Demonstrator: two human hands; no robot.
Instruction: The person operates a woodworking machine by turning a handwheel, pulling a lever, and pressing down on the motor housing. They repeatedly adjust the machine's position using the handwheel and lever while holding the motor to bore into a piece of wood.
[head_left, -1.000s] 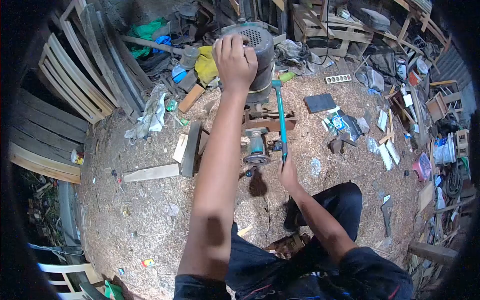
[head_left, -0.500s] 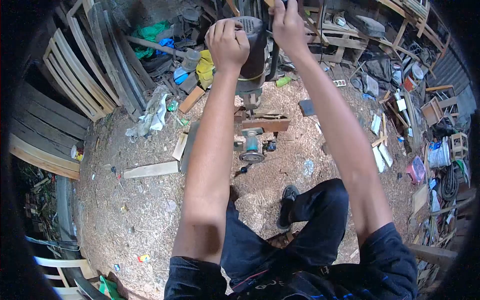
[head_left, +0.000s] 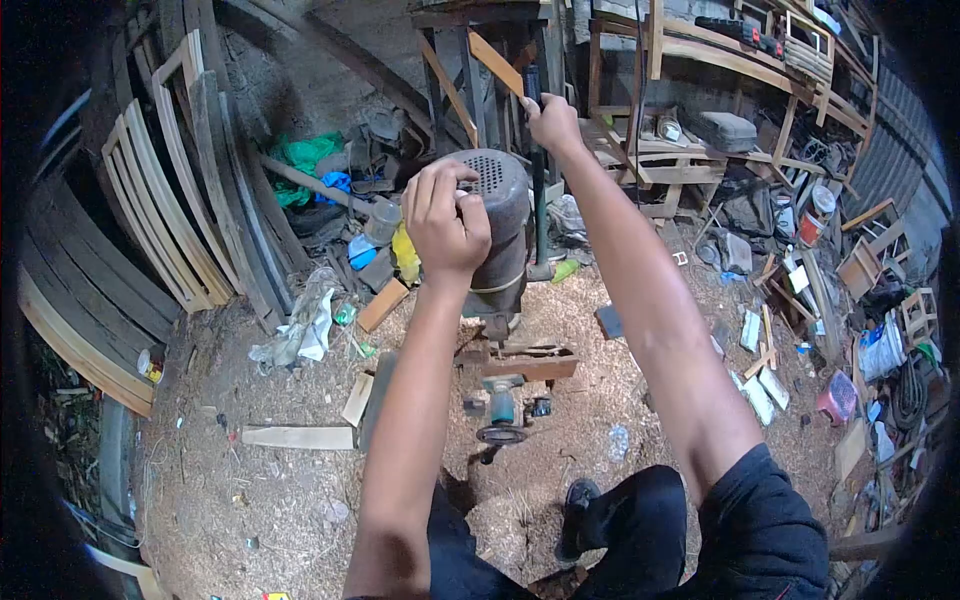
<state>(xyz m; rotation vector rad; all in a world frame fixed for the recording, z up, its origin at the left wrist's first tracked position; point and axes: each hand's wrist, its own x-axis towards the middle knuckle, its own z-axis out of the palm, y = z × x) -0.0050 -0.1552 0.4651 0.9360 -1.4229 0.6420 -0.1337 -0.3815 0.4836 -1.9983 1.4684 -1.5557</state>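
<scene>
A drill-press-like machine with a dark cylindrical motor housing [head_left: 505, 225] stands before me, its round top perforated. My left hand [head_left: 445, 225] is closed over the near left edge of that top, fingers curled. Farther back and to the right, my right hand [head_left: 555, 125] is wrapped round a dark lever handle [head_left: 532, 95]. Under the motor, a brown wooden workpiece [head_left: 540, 368] with a slot in its top lies beneath the spindle [head_left: 498, 328]. In front of it is a green vise part [head_left: 502, 405] with a round handwheel [head_left: 500, 435].
Wood chips cover the floor [head_left: 300, 500]. Curved slatted wooden frames [head_left: 165, 220] lean at the left. A flat board [head_left: 298, 438] and a brown block [head_left: 382, 305] lie left of the machine. Scrap, buckets and a pink basket [head_left: 838, 400] line the right side.
The view has tilted up, so the machine and floor sit lower in the picture. My right hand is now higher relative to the motor top. My left hand stays on the housing.
</scene>
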